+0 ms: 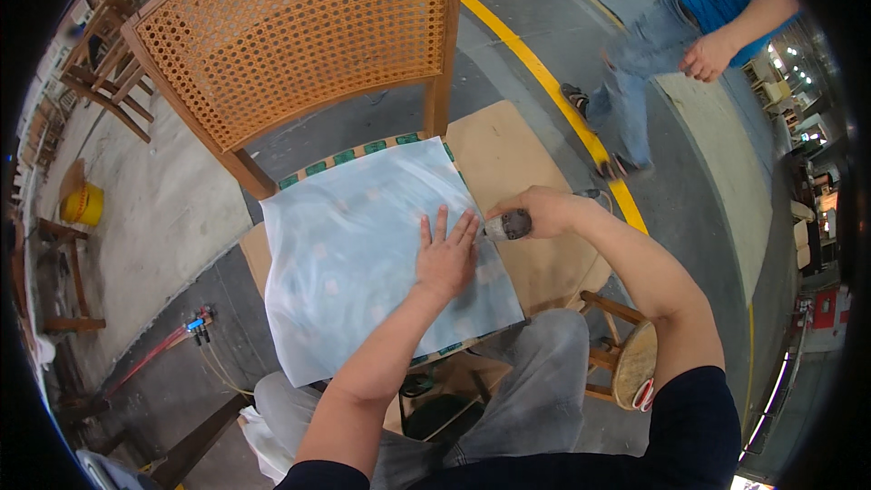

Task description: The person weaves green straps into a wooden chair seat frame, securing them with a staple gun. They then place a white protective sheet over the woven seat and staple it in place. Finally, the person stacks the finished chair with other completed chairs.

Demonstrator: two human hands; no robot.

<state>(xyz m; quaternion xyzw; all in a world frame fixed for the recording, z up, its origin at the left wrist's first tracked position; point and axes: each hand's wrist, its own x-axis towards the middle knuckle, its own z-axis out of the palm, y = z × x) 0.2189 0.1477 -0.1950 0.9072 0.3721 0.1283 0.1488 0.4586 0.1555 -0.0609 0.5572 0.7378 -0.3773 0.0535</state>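
A thin white sheet [363, 245] covers the seat of a wooden chair, whose woven cane back [304, 32] rises at the far side. Green webbing [345, 156] shows past the sheet's far edge. My left hand [446, 259] lies flat on the sheet near its right edge, fingers spread. My right hand [549, 211] is closed around a staple gun [508, 225] with a dark round end and a hose behind it. Its nose points at the sheet's right edge, beside my left fingertips; whether it touches cannot be made out.
Brown board [504, 141] lies under the chair. A round wooden stool [635, 367] with red-handled scissors [643, 395] stands at my right. Beyond the yellow floor line [517, 45], a person in jeans [626, 82] is walking. Left are an air-hose fitting [198, 324] and a yellow bucket [83, 204].
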